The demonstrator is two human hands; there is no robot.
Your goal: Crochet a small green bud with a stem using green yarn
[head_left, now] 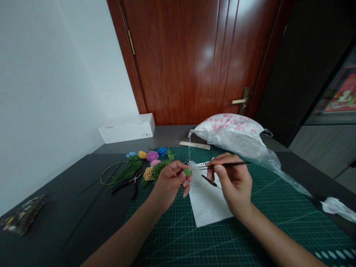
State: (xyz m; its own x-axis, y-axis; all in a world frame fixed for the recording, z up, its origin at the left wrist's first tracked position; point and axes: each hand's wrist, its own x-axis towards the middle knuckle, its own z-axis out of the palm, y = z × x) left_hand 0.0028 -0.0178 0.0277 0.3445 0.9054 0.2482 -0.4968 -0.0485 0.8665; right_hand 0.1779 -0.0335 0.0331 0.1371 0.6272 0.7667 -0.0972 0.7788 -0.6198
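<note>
My left hand (174, 181) pinches a small green crocheted piece (187, 171) between thumb and fingers. In my right hand (235, 181) is a pair of black tweezers (222, 165), held level with the tips pointing left at a white fluffy tuft (195, 173). The tuft lies right beside the green piece; whether the tips grip it I cannot tell. Beneath both hands is a white sheet of paper (210, 207) on the green cutting mat (172, 237). A dark slim tool (209, 180) shows under my right hand, partly hidden.
Left of my hands lie crocheted flowers (152, 156), green stems (114, 181) and black-handled pliers (135, 181). A ruler (195, 145) lies behind, near a large plastic bag (233, 128). At the back left stands a white box (128, 128); a patterned packet (23, 215) is far left.
</note>
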